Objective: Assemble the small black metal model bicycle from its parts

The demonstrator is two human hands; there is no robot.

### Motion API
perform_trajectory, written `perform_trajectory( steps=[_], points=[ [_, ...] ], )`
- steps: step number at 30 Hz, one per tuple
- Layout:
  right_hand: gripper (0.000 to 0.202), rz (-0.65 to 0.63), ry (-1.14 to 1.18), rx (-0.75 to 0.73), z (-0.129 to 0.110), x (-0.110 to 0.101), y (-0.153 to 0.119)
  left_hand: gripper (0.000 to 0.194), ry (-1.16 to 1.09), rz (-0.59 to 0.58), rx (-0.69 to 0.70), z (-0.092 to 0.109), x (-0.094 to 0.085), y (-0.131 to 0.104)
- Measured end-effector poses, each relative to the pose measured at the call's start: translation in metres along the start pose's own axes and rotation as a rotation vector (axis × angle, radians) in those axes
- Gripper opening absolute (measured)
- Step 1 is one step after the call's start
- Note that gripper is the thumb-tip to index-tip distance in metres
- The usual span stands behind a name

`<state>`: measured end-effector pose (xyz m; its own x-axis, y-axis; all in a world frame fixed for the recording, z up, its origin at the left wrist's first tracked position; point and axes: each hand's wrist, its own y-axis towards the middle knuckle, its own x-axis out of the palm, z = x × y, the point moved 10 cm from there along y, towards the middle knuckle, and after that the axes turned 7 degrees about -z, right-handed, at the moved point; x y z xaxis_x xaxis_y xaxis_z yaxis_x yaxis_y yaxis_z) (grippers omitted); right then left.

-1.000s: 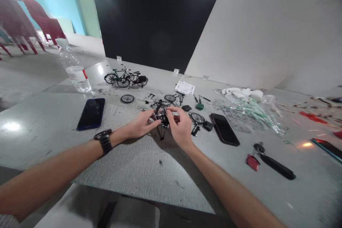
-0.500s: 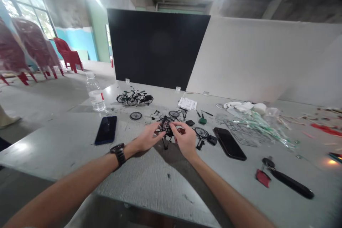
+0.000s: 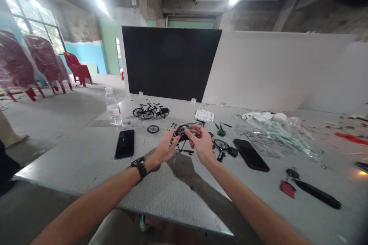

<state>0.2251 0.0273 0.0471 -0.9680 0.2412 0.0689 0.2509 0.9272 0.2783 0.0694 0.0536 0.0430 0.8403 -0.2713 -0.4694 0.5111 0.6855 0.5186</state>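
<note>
Between my two hands is a black model bicycle [image 3: 181, 137], partly assembled, its wheel showing between the fingers and its thin frame reaching down toward the table. My left hand [image 3: 166, 146], with a dark watch on the wrist, grips it from the left with thumb and fingers. On the other side, my right hand [image 3: 200, 141] pinches it near the wheel. Fingers hide much of the model. Just right of my right hand lie a loose spoked wheel [image 3: 220, 144] and a small black part [image 3: 232, 151]. Another loose wheel [image 3: 153, 129] rests to the left.
Model bicycles [image 3: 151, 111] stand at the back left near a water bottle [image 3: 113, 108]. One phone [image 3: 125, 144] lies left, another phone [image 3: 251, 155] right. A black-handled tool [image 3: 316, 194], clear plastic packaging [image 3: 283, 132] and a paper sheet [image 3: 204, 115] are on the table. A black panel [image 3: 172, 63] rises behind.
The bicycle has been tilted between my hands; its lower frame end now points right instead of downward. Both hands still hold it. The camera view has shifted slightly.
</note>
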Motion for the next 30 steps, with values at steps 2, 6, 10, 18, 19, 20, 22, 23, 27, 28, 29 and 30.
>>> perform_trajectory(
  steps=[2,6,10,18,19,20,22,23,27,28,29,30],
  points=[
    [0.059,-0.017,0.006,0.002,-0.001,0.009,0.006,0.042,0.005,0.063,0.024,-0.002,-0.009,0.0],
    [0.06,0.014,0.078,0.02,0.007,0.017,0.01,0.045,0.049,0.037,0.078,-0.004,-0.013,0.001],
    [0.06,0.003,0.096,0.027,0.018,0.015,0.007,0.047,0.087,-0.029,0.112,0.0,-0.01,0.002],
    [0.051,-0.032,0.014,-0.08,0.009,0.006,-0.003,0.05,0.113,-0.13,0.153,0.012,-0.002,-0.001],
    [0.049,-0.037,-0.018,-0.096,0.008,0.006,-0.004,0.05,0.115,-0.129,0.159,0.012,-0.002,-0.001],
    [0.048,-0.04,-0.05,-0.112,0.006,0.006,-0.005,0.05,0.116,-0.128,0.166,0.013,-0.002,-0.002],
    [0.046,-0.043,-0.116,-0.145,0.004,0.005,-0.006,0.049,0.125,-0.129,0.18,0.014,-0.001,-0.002],
    [0.044,-0.042,-0.148,-0.163,0.003,0.005,-0.007,0.049,0.134,-0.13,0.185,0.014,-0.001,-0.002],
    [0.037,-0.045,-0.303,-0.269,-0.006,0.005,-0.012,0.047,0.171,-0.116,0.207,0.012,0.001,-0.003],
    [0.034,-0.049,-0.345,-0.303,-0.009,0.006,-0.014,0.046,0.175,-0.113,0.213,0.011,0.001,-0.004],
    [0.032,-0.053,-0.383,-0.34,-0.012,0.007,-0.016,0.045,0.177,-0.108,0.219,0.011,0.002,-0.004],
    [0.03,-0.056,-0.417,-0.375,-0.015,0.009,-0.018,0.044,0.18,-0.102,0.226,0.01,0.002,-0.004]
  ],
)
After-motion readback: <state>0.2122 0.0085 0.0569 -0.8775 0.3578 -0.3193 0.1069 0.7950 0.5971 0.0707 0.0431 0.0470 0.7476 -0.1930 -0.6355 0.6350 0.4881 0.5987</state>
